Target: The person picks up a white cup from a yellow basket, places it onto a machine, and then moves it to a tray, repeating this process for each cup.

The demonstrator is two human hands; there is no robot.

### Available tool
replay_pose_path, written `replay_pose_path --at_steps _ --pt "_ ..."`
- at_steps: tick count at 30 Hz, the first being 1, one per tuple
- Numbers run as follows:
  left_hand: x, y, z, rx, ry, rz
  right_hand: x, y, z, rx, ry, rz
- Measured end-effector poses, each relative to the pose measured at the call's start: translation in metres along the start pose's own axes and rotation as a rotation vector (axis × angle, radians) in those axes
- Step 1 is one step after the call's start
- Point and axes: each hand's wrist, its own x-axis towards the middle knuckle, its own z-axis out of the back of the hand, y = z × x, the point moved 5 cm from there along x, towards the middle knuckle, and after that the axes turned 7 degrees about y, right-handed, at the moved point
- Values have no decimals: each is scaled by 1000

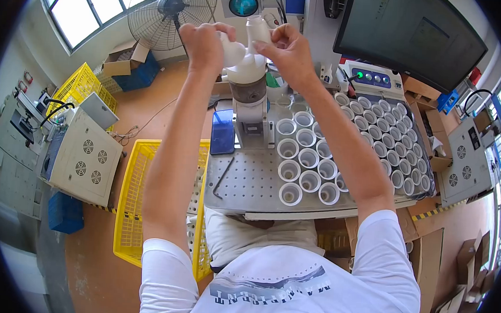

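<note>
Both my arms reach forward to a metal stand with a white round fixture on top. My left hand is closed on a white rounded piece just left of the fixture. My right hand pinches a white bottle-shaped piece, which stands upright over the fixture, its narrow neck upward. Above them is a round teal lens. Rows of white cups stand on the perforated metal table to the right of the stand.
A blue phone-like slab and a hex key lie on the table. More white cups stand at the right, below a monitor and a control box. A yellow crate is left of the table. Behind is a fan.
</note>
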Motion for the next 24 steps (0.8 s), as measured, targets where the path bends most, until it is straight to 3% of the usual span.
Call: replay_pose_path --at_steps 2,4,9,12,14,15,17,18,20,22,24 --pt "-40 -46 31 686 -42 -554 -4 8 -15 -206 36 11" --pt "-51 -23 71 164 53 -293 -13 -8 -29 -229 58 -36" --pt "-78 84 158 245 -64 -165 -15 -16 -29 -297 96 -100" --pt "-100 181 225 409 -112 -6 -23 -23 -5 -217 72 67" --pt "-124 216 257 512 -186 131 -36 -30 26 -396 87 -140" --pt "-138 230 261 506 -175 135 -41 -37 44 -405 83 -149" --pt "-157 247 262 682 -145 134 -49 -78 73 -772 227 -420" --pt "-164 246 251 677 -135 131 -52 -88 80 -778 218 -426" --pt "-186 243 204 595 -22 249 -65 -119 90 -1049 391 -604" --pt "-210 238 153 642 83 245 -80 -154 98 -1130 389 -607" --pt "-228 233 107 520 187 105 -83 -179 103 -1241 418 -611"
